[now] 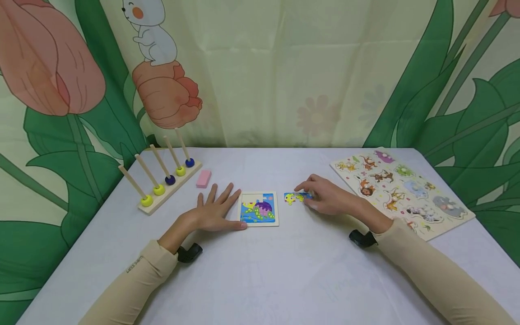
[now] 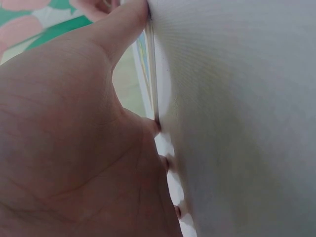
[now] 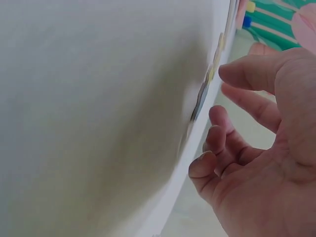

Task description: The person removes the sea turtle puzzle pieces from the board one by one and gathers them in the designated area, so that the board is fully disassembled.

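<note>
Nearby: bead rack (image 1: 167, 191), animal board (image 1: 379, 197). Left hand (image 1: 214, 215), splayed, touches part-filled puzzle tray (image 1: 276, 210); right hand (image 1: 326, 196), loosely curled, over loose piece (image 1: 290, 197).

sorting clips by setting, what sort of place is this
Probably a children's play area, perhaps staged: a small framed puzzle and an animal board lie before a cartoon-flower backdrop.

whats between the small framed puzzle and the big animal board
The head view shows blue-and-yellow puzzle pieces there, beside the framed puzzle, with the right hand at them, on the side toward the animal board.
</note>
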A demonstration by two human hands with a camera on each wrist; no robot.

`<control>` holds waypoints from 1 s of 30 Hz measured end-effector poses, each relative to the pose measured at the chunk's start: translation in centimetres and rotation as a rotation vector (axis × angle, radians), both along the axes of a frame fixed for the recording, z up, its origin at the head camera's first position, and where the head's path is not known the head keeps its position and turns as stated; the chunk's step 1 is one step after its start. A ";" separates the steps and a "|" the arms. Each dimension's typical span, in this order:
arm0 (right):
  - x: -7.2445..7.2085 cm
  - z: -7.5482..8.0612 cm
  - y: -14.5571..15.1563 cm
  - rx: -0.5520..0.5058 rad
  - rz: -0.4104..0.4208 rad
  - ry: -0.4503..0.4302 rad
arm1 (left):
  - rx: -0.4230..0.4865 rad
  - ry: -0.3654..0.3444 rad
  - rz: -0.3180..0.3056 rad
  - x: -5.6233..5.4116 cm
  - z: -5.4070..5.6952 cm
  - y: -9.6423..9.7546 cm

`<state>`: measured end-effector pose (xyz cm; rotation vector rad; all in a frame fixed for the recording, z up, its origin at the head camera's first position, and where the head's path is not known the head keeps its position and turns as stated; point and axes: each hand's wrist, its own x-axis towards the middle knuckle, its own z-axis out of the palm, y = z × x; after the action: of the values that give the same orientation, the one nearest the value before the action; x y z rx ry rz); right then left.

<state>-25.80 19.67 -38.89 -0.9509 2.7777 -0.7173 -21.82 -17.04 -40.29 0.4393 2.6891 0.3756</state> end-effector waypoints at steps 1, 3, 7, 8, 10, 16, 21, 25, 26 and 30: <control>0.0 0.0 -0.2 0.002 0.004 0.000 | 0.002 -0.002 -0.001 0.0 0.1 0.0; -0.1 0.0 -0.8 0.009 0.014 0.002 | 0.000 -0.004 0.000 0.1 0.3 0.1; 0.0 0.2 -2.0 0.004 0.048 0.008 | -0.002 -0.001 0.003 0.0 0.2 0.0; 0.0 0.2 -2.3 0.002 0.055 0.010 | 0.004 0.002 0.003 -0.1 0.1 -0.1; 0.0 0.2 -2.9 -0.006 0.059 0.005 | 0.022 0.005 -0.001 -0.1 0.0 -0.1; -0.1 0.1 -4.6 0.003 0.067 -0.007 | -0.008 -0.001 0.005 -0.1 -0.2 -0.1; -0.2 0.0 -5.8 0.016 0.070 -0.026 | -0.009 -0.009 0.015 0.0 -0.2 0.1; -0.2 0.0 -6.6 0.012 0.068 -0.056 | -0.009 -0.019 0.020 0.0 0.0 0.2; -0.3 0.0 -6.7 0.011 0.074 -0.053 | -0.008 -0.017 0.016 0.1 0.1 0.2; -0.4 -0.1 -7.4 0.008 0.109 -0.026 | -0.013 -0.016 0.002 0.2 0.5 0.2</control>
<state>-26.23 12.31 -39.02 -1.0742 2.6805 -0.6966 -21.67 -16.79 -39.77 0.4288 2.6753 0.3608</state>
